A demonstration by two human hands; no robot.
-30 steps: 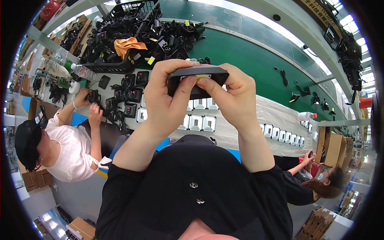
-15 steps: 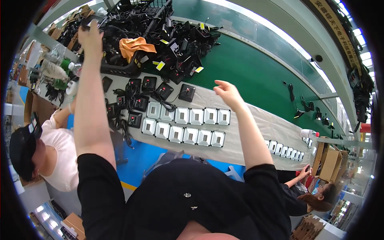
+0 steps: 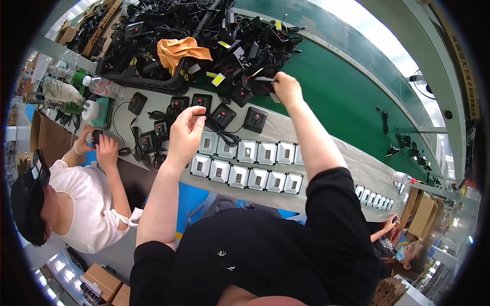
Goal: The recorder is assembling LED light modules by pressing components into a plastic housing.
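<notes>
My left hand (image 3: 185,135) hovers over the near table, thumb and curled fingers apart, with nothing visible in it. Close by lie black square lamp housings (image 3: 223,115) with red parts and coiled black cables (image 3: 227,136). My right hand (image 3: 289,91) reaches to the right edge of a heap of black wired parts (image 3: 245,51). Its fingers are closed around a thin dark piece (image 3: 265,79), whose kind I cannot tell. Between my forearms stand two rows of white-framed square lamp units (image 3: 238,176), each with a small grey centre.
A black crate (image 3: 138,80) holds wired parts and an orange cloth (image 3: 179,51). At left, a co-worker (image 3: 81,214) handles a dark piece beside a green tool (image 3: 104,113) and a plastic bottle (image 3: 104,87). Another person (image 3: 395,245) sits far right, near more lamp units (image 3: 372,197).
My left hand has come back from the crate toward the housings. My right hand has moved up to the heap and closed on a dark piece. The co-worker's hands now show at left.
</notes>
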